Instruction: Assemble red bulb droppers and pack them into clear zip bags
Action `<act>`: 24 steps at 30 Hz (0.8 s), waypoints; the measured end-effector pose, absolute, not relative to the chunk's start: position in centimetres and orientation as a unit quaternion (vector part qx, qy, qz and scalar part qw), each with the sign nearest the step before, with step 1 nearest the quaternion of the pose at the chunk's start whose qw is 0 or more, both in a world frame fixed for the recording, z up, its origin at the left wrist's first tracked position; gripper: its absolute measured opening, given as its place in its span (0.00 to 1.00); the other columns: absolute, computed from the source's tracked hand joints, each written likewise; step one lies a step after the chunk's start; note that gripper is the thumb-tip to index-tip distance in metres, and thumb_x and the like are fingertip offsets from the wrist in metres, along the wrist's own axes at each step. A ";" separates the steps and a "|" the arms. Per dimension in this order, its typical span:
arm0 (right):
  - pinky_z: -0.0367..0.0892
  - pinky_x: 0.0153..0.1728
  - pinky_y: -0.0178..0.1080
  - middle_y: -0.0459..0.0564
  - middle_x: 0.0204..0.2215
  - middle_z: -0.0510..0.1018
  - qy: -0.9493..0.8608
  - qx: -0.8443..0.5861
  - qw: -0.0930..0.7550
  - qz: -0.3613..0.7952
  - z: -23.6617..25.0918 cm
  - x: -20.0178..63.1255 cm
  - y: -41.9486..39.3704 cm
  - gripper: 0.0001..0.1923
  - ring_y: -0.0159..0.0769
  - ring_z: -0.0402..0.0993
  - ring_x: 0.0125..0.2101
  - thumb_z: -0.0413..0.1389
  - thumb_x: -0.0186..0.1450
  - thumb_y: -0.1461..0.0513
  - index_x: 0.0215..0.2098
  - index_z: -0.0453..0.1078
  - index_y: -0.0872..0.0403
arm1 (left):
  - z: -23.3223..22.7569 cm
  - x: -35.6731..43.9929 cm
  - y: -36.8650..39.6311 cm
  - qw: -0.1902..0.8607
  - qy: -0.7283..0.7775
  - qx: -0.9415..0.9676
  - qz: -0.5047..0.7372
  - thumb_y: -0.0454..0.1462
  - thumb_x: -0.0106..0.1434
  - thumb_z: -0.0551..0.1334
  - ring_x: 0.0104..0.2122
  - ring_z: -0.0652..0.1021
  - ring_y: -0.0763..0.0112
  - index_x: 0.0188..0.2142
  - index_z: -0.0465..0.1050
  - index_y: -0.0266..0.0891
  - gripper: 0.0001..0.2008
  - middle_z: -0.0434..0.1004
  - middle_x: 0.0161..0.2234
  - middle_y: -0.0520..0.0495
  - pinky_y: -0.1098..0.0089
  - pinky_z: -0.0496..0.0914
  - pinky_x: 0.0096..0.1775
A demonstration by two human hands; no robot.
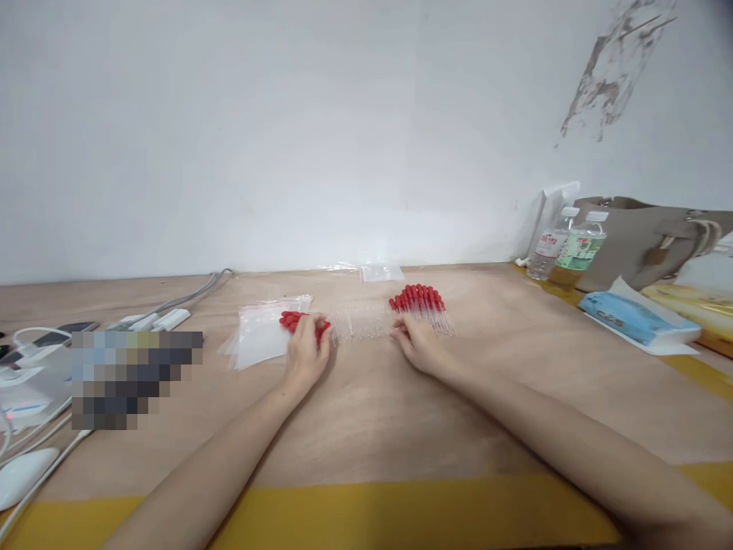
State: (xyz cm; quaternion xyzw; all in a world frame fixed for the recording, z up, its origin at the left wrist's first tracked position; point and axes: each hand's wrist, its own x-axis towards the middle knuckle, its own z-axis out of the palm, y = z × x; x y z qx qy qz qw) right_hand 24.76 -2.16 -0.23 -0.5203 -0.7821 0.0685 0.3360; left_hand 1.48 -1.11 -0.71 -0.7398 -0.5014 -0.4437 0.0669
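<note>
My left hand [308, 347] is curled closed over a small group of red rubber bulbs [290, 320], some showing on either side of its fingers. Between my hands lies a row of thin clear tubes [360, 325], side by side on the table. My right hand [420, 342] has its fingertips pinched together at the right end of that row; what they hold is too small to tell. Just behind it, droppers [422, 300] with red bulbs on clear stems lie in a fanned bunch. Clear zip bags [260, 336] lie flat beside my left hand.
Another small clear bag [381, 273] lies by the wall. At left are white chargers [34, 389], cables and a blurred-out patch. At right stand two plastic bottles [579, 248], a blue tissue pack [638, 315] and a grey bag [641, 241]. Yellow tape [366, 516] edges the table.
</note>
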 end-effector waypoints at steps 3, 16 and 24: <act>0.57 0.37 0.38 0.52 0.32 0.75 -0.805 -0.467 0.365 0.035 -1.6 26.2 -3.6 0.12 0.36 0.69 0.34 0.46 0.63 0.62 0.44 0.64 0.55 | -1.6 3.5 -2.3 0.005 -0.437 -0.792 -0.427 0.36 0.61 0.53 0.35 0.72 0.70 0.46 0.61 0.40 0.13 0.66 0.38 0.46 0.67 0.68 0.39; 0.51 0.38 0.39 0.50 0.31 0.75 -0.843 -0.415 0.341 -0.001 -2.2 25.5 -5.2 0.13 0.31 0.66 0.28 0.45 0.65 0.60 0.39 0.69 0.54 | -2.0 4.9 -2.9 -0.065 -0.383 -0.839 -0.381 0.38 0.59 0.57 0.43 0.72 0.67 0.34 0.73 0.39 0.08 0.71 0.43 0.43 0.65 0.67 0.44; 0.51 0.36 0.38 0.48 0.27 0.74 -0.851 -0.370 0.372 0.021 -2.1 24.9 -5.4 0.12 0.30 0.65 0.26 0.46 0.64 0.61 0.39 0.70 0.55 | -2.0 4.8 -3.2 -0.107 -0.340 -0.842 -0.405 0.37 0.61 0.55 0.32 0.74 0.71 0.36 0.71 0.39 0.08 0.75 0.32 0.48 0.70 0.68 0.36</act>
